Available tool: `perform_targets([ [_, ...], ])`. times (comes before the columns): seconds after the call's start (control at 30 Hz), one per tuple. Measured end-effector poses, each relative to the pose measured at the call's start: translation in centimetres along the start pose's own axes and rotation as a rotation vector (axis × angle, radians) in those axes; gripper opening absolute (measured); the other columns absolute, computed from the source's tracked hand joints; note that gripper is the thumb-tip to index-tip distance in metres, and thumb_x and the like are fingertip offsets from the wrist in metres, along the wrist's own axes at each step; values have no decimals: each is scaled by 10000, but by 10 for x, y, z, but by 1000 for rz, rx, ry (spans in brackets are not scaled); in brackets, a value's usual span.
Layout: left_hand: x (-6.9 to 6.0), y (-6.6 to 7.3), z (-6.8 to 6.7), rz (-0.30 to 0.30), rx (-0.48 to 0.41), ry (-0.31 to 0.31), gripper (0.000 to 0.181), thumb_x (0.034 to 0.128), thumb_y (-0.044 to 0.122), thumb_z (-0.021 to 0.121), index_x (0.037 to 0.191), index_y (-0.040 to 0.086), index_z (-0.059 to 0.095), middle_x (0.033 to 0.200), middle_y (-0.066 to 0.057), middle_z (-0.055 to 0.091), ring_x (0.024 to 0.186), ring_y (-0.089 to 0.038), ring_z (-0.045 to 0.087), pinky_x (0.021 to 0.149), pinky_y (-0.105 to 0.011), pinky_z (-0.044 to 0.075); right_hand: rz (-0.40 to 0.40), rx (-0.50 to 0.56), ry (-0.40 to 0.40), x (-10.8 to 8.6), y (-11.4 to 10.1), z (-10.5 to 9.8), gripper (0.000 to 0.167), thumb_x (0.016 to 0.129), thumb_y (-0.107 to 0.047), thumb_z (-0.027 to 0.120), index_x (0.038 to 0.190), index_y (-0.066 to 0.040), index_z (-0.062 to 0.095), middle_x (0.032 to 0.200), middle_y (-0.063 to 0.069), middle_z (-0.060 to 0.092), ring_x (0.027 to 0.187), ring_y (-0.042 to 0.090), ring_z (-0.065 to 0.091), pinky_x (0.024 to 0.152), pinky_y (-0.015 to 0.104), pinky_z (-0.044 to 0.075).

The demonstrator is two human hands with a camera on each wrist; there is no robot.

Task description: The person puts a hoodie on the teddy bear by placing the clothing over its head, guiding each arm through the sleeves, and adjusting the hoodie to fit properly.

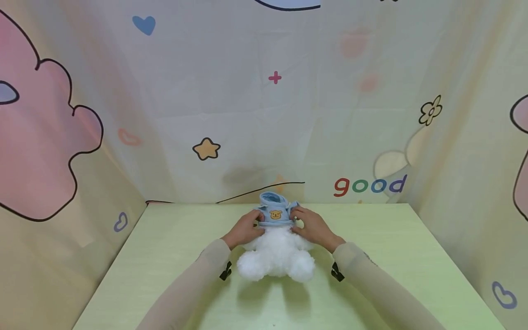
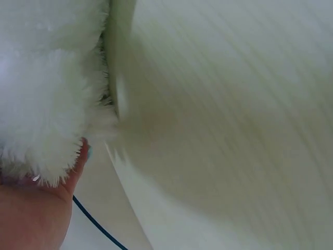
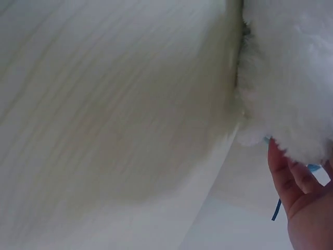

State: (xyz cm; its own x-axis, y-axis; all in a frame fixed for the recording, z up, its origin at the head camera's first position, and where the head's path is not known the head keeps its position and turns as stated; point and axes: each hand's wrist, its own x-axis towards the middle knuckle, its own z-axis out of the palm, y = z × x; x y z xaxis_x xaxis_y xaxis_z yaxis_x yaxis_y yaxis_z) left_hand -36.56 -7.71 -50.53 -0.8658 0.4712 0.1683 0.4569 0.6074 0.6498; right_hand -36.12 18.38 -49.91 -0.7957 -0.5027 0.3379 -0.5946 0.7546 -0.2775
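2 pale sleeves (image 1: 185, 284) are seen nearest, extended over the table (image 1: 173, 224) to a white plush toy (image 1: 276, 252) positioned legs foremost; its contact with the tabletop cannot be confirmed. At its far end, a blue shirt (image 1: 284, 214) with an animal-face patch (image 1: 275, 214) is pinched at opposite sides by the left hand (image 1: 246, 228) and right hand (image 1: 314, 225), fingers curled, apparently so that its hem is kept spread.

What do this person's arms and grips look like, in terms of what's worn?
The left sleeve and right sleeve are long and pale beige. A left black piece and a right black piece show by the cuffs, too small to identify. The left grip and right grip are gloveless.
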Motion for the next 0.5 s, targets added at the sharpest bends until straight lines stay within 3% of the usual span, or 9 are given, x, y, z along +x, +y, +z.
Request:
perform_targets([
  [0.17, -1, -1, 2, 12, -26, 23, 215, 903, 103, 679, 1074, 70, 552, 1116, -91, 597, 1104, -259, 589, 964, -427, 498, 37, 55, -25, 0, 3, 0, 191, 878, -206, 734, 1039, -158, 643, 1056, 22, 686, 851, 181, 654, 749, 358, 523],
  [0.3, 1, -4, 5, 20, 11, 30, 146, 903, 104, 674, 974, 100, 546, 1050, -66, 630, 1060, -238, 620, 882, -375, 510, 85, 113, -82, 0, 4, 1, 166, 887, -187, 725, 1020, -176, 627, 992, 25, 707, 750, 125, 601, 680, 298, 475],
  [0.4, 3, -5, 9, 22, 73, 24, 163, 904, 115, 672, 909, 125, 509, 947, -22, 616, 931, -177, 599, 785, -305, 463, 100, 112, -99, 0, 3, 2, 150, 892, -184, 717, 997, -182, 610, 1001, 29, 719, 770, 112, 600, 694, 289, 465],
  [0.5, 4, -3, 9, 26, 90, 11, 192, 903, 100, 667, 875, 119, 478, 819, -12, 530, 786, -157, 502, 710, -276, 390, 110, 88, -83, 0, 0, 2, 151, 883, -193, 722, 934, -178, 581, 882, 4, 682, 731, 111, 553, 667, 286, 420],
])
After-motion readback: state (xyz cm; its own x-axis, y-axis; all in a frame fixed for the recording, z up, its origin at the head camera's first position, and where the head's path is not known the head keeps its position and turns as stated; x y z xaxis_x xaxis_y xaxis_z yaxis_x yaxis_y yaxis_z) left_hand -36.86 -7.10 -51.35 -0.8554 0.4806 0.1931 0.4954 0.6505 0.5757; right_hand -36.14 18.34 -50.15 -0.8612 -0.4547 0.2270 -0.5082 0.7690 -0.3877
